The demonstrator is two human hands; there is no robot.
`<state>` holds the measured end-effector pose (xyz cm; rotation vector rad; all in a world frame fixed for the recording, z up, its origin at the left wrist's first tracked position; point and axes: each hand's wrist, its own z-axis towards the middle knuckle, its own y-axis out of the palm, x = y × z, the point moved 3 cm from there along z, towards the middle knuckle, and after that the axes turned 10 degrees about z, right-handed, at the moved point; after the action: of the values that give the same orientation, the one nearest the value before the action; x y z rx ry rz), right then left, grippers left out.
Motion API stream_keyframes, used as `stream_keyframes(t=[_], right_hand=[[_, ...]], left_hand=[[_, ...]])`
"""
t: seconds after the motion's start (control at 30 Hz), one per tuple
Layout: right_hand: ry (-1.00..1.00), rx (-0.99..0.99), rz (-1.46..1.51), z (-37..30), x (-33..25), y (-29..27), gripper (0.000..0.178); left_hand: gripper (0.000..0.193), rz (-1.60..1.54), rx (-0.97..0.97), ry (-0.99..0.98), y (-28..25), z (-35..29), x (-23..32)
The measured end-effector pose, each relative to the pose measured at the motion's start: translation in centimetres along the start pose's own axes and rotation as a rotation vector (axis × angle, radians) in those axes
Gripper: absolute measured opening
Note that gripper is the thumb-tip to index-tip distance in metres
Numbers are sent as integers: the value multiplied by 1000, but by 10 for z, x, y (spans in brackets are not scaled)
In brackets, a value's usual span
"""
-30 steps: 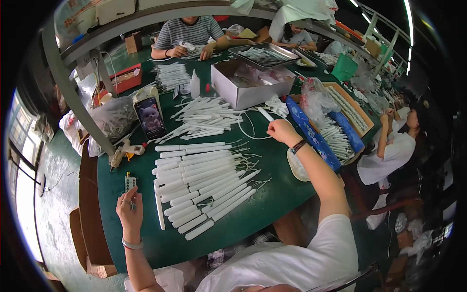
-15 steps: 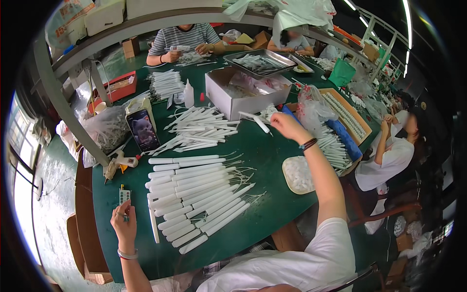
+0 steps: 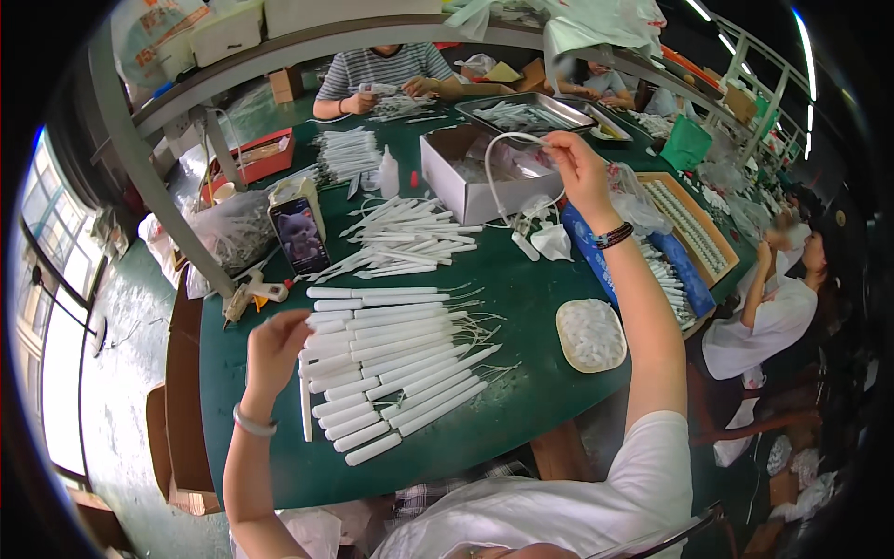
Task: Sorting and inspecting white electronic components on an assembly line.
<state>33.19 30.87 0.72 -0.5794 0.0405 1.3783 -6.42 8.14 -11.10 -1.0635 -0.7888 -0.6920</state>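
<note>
My right hand (image 3: 579, 172) is raised near the white box and pinches a white cord (image 3: 496, 177). The cord arches left and runs down to a white plug-like piece (image 3: 525, 245) on the green table. My left hand (image 3: 277, 347) hovers at the left ends of a row of white candle-shaped sticks (image 3: 396, 340) with thin wires at their right tips. Its fingers are bent together; whatever they hold, if anything, is hidden. A second heap of white pointed sticks (image 3: 410, 238) lies beyond the row.
A phone (image 3: 300, 238) leans at the left near a glue gun (image 3: 253, 296). A tray of small white parts (image 3: 592, 335) sits right. Behind are a white carton (image 3: 466, 191), a glue bottle (image 3: 388, 175) and a metal tray (image 3: 526, 114). A co-worker (image 3: 386, 74) sits opposite.
My right hand has lifted the white cord into an arch. My left hand has moved from the small button panel up to the stick ends. The whole view has shifted slightly.
</note>
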Motion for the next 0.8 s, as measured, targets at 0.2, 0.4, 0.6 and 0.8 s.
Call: stream_keyframes(t=[0.2,0.4,0.6,0.8], right_hand=[[-297,-218,55,4,-55,65,18],[-423,-343,133,-19,-87,91,24],[53,-495,13,-58,-14,83,11],[336,-247,-193,-103,79,77,16]], left_hand=[[58,-937,-613,-327,84,68,94],[44,-1136,-370,-327,107,94,116],[30,-1088,-317,61,71,77,141],[28,-672,-179,244,29,32,147]])
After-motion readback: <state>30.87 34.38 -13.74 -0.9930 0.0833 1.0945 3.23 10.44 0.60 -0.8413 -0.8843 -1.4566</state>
